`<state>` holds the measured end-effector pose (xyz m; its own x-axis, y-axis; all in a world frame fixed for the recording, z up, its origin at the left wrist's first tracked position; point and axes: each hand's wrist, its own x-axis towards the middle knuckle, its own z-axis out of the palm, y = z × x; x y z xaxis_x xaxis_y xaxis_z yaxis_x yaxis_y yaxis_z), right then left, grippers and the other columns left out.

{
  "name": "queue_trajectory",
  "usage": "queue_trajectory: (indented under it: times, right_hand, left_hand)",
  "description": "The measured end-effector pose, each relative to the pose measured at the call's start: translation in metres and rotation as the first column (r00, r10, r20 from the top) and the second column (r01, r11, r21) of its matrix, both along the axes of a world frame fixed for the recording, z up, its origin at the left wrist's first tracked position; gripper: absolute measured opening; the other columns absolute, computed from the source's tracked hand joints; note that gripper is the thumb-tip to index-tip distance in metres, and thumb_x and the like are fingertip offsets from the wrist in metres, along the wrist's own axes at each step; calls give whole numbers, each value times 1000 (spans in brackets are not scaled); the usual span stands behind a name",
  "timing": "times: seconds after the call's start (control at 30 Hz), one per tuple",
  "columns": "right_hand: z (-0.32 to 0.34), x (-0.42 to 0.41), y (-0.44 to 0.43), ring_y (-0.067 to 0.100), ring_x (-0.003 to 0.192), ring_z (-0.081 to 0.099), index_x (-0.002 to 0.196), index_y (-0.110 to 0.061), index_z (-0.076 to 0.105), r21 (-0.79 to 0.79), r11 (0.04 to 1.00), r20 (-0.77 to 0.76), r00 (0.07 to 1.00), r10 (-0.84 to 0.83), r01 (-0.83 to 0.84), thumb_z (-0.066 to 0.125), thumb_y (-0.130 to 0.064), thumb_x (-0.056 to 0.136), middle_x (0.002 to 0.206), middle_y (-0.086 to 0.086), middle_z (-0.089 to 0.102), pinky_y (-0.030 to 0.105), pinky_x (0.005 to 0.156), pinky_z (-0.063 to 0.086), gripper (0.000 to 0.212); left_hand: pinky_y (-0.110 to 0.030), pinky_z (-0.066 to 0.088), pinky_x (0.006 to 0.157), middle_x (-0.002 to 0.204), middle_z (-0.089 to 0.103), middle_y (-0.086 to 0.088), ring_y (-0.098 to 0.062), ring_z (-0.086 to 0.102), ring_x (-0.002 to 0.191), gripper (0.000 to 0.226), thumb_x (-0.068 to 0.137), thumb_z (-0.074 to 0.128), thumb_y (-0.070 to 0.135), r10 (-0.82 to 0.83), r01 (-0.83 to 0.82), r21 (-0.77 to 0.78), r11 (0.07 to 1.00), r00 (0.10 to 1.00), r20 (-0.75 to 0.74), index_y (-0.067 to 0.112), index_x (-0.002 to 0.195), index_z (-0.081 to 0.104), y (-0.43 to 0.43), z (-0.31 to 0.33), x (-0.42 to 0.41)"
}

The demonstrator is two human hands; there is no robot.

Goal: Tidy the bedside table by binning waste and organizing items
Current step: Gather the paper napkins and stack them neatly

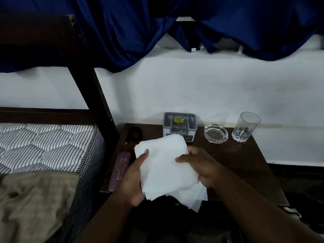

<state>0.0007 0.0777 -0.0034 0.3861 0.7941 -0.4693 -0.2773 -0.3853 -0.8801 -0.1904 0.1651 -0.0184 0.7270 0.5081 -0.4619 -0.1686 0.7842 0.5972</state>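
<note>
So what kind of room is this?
Most likely a bedroom. There's a bed with a striped mattress, a small bedside table next to it holding a drinking glass, and blue curtains on the wall.

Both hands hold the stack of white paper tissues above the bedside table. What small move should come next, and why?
Probably square the stack of white paper tissues and lower it toward the grey plastic organizer box. The sheets are fanned unevenly at the lower edge, the left hand and right hand grip opposite sides, and the box stands open-topped just behind.
</note>
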Motion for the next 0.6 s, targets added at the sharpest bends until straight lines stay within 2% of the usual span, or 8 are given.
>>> queue_trajectory:
  times: [0.07,0.13,0.2,0.3,0.37,0.43,0.53,0.6]
  right_hand:
    - [-1,-5,0,39,102,71,113,-6,69,5,1000,-23,999,23,-23,72,-1,82,109,20,75,57,91,55,31]
    - [-1,-5,2,34,98,72,113,-8,69,22,998,-39,998,55,-55,71,-3,84,108,16,76,49,85,59,30]
    - [-1,9,2,25,83,74,105,-13,71,30,997,3,998,65,-65,71,-9,87,97,9,78,34,68,62,19]
    - [-5,49,-1,19,58,62,91,-11,66,12,995,195,976,-101,101,64,-6,93,80,12,69,24,53,50,7]
    - [-15,74,-7,18,62,60,91,-10,67,-54,986,538,837,-104,157,67,-7,91,82,10,68,26,59,49,3]
    - [-28,81,-13,17,77,66,92,-12,72,-196,974,770,633,80,115,78,-17,82,90,4,73,23,72,51,13]
    - [-37,65,-14,21,100,64,99,-23,66,-398,917,778,535,329,15,86,-42,70,105,0,65,33,86,52,40]
    - [-39,54,-13,24,112,56,108,-24,62,-470,882,783,455,423,-11,84,-55,64,115,1,55,40,93,51,58]
  left_hand:
    - [-60,45,110,138,64,-25,-44,61,127,46,98,64,25,-28,30,46,998,998,-57,4,139,60,-1,-5,1]
    - [-64,48,106,134,66,-26,-46,63,123,46,92,67,6,-13,26,107,994,993,-116,0,137,59,1,-11,1]
    - [-57,59,90,128,69,-26,-44,69,113,46,86,68,-2,12,8,119,993,986,-164,-1,132,63,4,-15,-2]
    - [-45,64,65,107,78,-21,-35,78,88,28,86,67,-6,94,-66,154,986,979,-183,6,108,79,12,-18,-10]
    - [-42,63,62,103,79,-20,-33,78,85,30,85,65,-9,187,-138,245,959,964,-187,11,102,81,19,-19,-17]
    - [-43,63,66,120,72,-27,-39,74,99,42,83,68,-7,244,-184,281,942,950,-197,2,124,67,26,-19,-23]
    - [-43,62,74,130,65,-31,-48,65,116,48,87,67,-6,252,-184,282,942,940,-229,-5,135,57,29,-19,-25]
    - [-40,62,72,131,64,-32,-48,66,113,45,90,64,-7,248,-169,302,938,937,-245,-8,134,56,28,-17,-23]
